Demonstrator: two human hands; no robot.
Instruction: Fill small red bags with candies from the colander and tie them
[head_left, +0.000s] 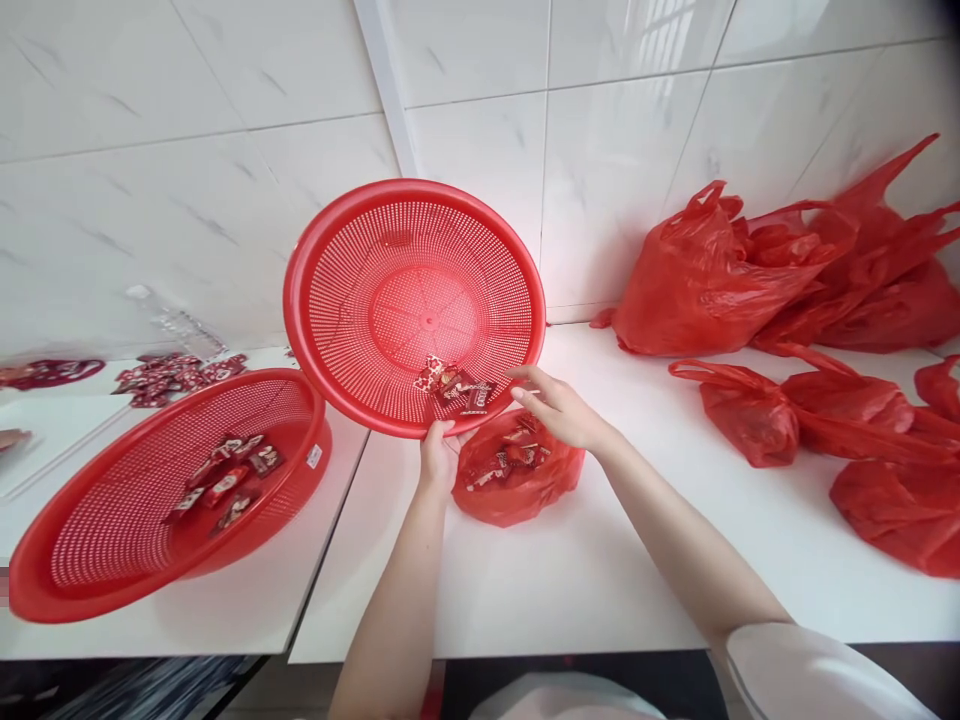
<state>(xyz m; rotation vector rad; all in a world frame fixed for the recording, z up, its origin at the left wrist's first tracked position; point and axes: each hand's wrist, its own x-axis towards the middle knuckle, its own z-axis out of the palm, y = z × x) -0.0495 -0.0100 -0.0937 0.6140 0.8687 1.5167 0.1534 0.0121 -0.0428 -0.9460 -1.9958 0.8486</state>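
My left hand (439,455) grips the lower rim of a round red mesh basket (360,290) and holds it tilted up toward me. A few red-wrapped candies (454,383) lie at the basket's low edge. My right hand (559,405) hovers at that rim with its fingers stretched toward the candies, holding nothing. Just below both hands sits an open red plastic bag (517,490) with several wrapped candies inside.
A second red mesh basket (97,540) with several candies lies on the white table at left. More candies (176,375) are heaped behind it. Knotted red plastic bags (787,290) pile up at right along the tiled wall. The table's front edge runs near my body.
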